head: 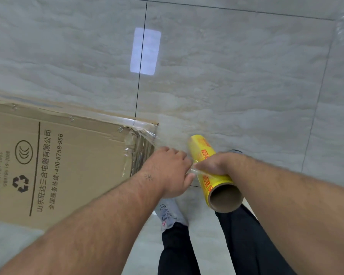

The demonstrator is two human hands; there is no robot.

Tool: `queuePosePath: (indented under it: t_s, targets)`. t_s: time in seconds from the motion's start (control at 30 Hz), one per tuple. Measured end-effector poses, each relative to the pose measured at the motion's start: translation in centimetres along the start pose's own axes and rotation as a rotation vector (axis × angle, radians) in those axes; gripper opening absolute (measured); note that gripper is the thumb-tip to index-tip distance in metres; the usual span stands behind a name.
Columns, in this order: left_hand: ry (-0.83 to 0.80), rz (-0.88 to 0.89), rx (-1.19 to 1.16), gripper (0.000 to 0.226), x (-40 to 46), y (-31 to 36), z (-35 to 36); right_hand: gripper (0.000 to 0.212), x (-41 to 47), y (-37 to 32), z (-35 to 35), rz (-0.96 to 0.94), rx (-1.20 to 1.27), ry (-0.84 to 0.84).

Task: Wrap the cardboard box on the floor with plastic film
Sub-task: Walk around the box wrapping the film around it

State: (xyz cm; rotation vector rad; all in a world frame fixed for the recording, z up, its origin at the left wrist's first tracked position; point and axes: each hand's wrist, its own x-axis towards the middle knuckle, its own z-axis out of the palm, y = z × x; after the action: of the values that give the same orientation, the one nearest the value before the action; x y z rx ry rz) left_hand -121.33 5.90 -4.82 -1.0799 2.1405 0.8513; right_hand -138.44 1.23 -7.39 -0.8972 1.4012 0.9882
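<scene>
Cardboard box (68, 163) laid on floor, film applied at right end only | film roll (213, 171) grasped by right hand (216, 164) | film (145, 143) pinched by left hand (171, 171) | most wrapping outstanding

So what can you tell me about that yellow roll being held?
The yellow roll is plastic film wound on a brown cardboard tube, its hollow end facing the camera. Red printed characters run along it. It tilts away over the tiled floor, right of the cardboard box. The right hand grips its middle; the left hand is at the film beside it.
</scene>
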Motion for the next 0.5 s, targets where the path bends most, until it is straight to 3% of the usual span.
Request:
queuePosePath:
  t_s: [0.2,0.33,0.43,0.5]
  targets:
    - [0.000,-0.010,-0.017,0.080,2.0,2.0,-0.5,0.052,-0.2,0.5,-0.6,-0.024,0.182,-0.061]
    - [-0.010,-0.030,0.037,0.070,1.8,1.0,-0.4,0.068,-0.1,1.8,-1.3,0.080,0.493,-0.139]
    - [0.004,-0.054,0.004,0.067,1.8,1.6,-0.3,0.068,-0.6,3.5,-1.6,0.074,0.853,-0.334]
    - [-0.009,-0.044,-0.008,0.069,2.1,2.0,-0.7,0.069,0.0,5.0,-0.8,0.073,1.036,-0.378]
